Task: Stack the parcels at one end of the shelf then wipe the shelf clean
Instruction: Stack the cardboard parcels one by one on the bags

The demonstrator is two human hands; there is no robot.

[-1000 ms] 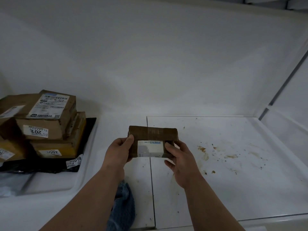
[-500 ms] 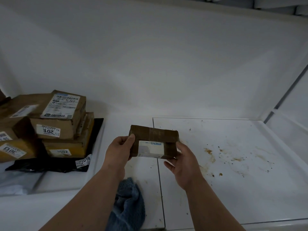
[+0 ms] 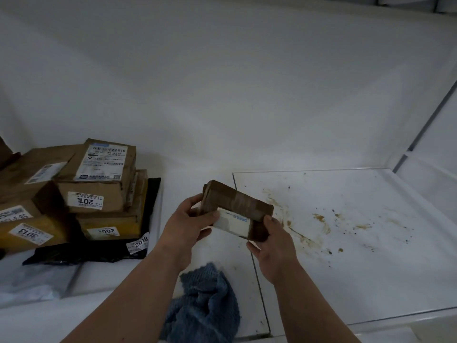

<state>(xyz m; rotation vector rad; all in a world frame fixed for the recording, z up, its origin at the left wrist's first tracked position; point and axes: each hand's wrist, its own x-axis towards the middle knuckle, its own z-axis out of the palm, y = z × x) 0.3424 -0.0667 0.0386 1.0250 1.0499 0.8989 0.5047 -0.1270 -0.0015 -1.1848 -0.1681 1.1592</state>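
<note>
White shelving [image 3: 371, 280] fills the view, its right-hand panel spattered with brown stains [image 3: 321, 219] and specks that no cloth appears to have reached. At the left end a pile of parcels [image 3: 99, 184] already stands: cardboard boxes with printed labels sit in layers on a flat black mailer [image 3: 81, 253], with a pale plastic bag [image 3: 32, 280] lying in front of it near the shelf edge. One small brown taped parcel [image 3: 237, 209] is not yet on the pile; it is held in the air above the middle of the shelf, tilted, between the stack and the soiled panel. The left hand [image 3: 188, 224] grips its left end with the thumb wrapped over the front face, while the right hand [image 3: 269, 241] holds the lower right corner, fingers curled under and thumb on the front. A crumpled blue cloth [image 3: 205, 303] lies on the shelf near its front edge, just below the two forearms and untouched by either hand. Judging by the layout, the stacking is close to complete, with this parcel apparently the last one loose on the visible stretch of shelf. The wiping looks as though it has not begun, since the stains appear whole and unsmeared.
</note>
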